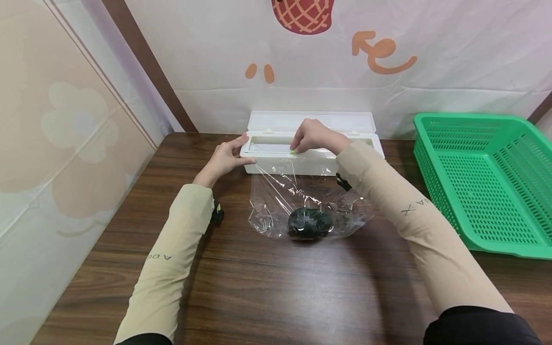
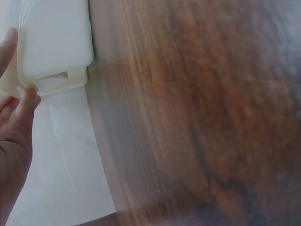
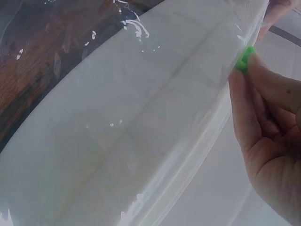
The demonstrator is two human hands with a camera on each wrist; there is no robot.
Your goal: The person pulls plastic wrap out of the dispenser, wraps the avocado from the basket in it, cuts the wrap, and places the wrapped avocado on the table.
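Observation:
A white cling film dispenser (image 1: 284, 165) lies at the back of the table, its lid (image 1: 310, 120) raised behind it. My left hand (image 1: 225, 158) grips its left end, thumb at the front and fingers at the back; the left wrist view shows this hand (image 2: 16, 136) at the box's corner. With thumb and fingertips, my right hand (image 1: 315, 136) pinches a small green slide cutter (image 3: 245, 59) on the dispenser's edge. Clear cling film (image 1: 267, 211) stretches from the box toward me, over or around a dark green, rounded object (image 1: 310, 223) of unclear kind.
A green plastic basket (image 1: 470, 201) with slotted sides stands on the right of the brown wooden table (image 1: 276, 287). Behind the dispenser hangs a printed white cloth (image 1: 215, 48), which also runs along the left side.

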